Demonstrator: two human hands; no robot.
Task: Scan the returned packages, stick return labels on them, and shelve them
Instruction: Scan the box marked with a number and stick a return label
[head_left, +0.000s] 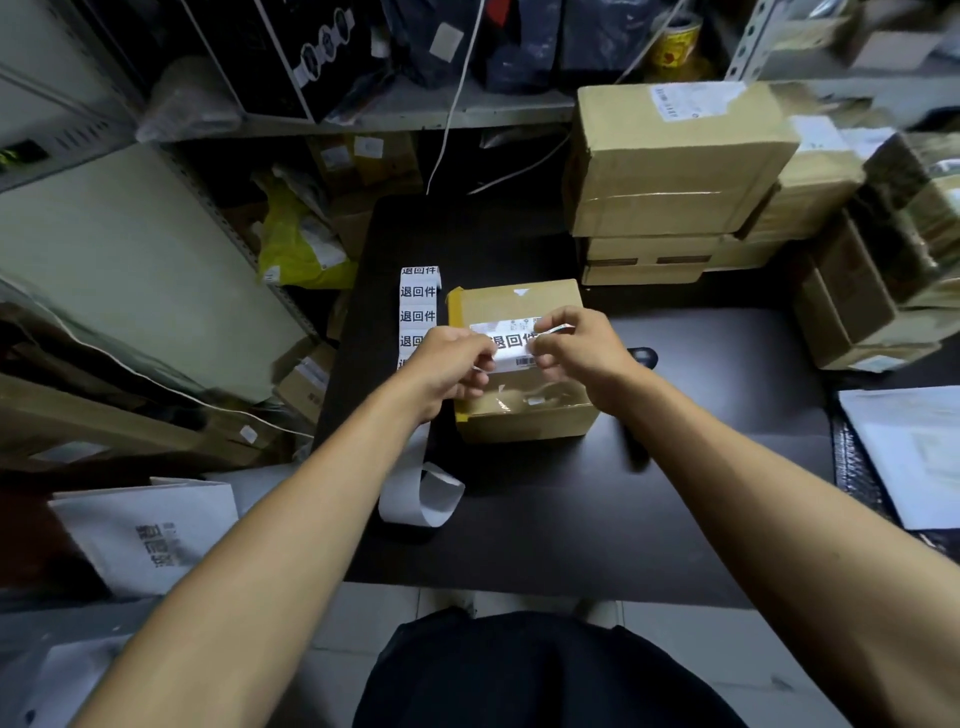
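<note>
A small cardboard package (519, 304) lies on the black table (571, 519) in front of me. Just above its top a white return label (511, 343) with black characters is stretched between my hands. My left hand (452, 364) pinches the label's left end and my right hand (576, 345) pinches its right end. A strip of return labels (418, 304) lies left of the package, and its blank backing (423, 493) curls toward me. A dark scanner (641, 358) lies right of the package, partly hidden by my right wrist.
Cardboard boxes (675, 171) are stacked at the table's back right. More packages (872, 291) stand at the far right. Grey metal shelves (363, 114) with parcels run behind and to the left. A white bag (156, 530) stands at the lower left, papers (909, 452) at the right.
</note>
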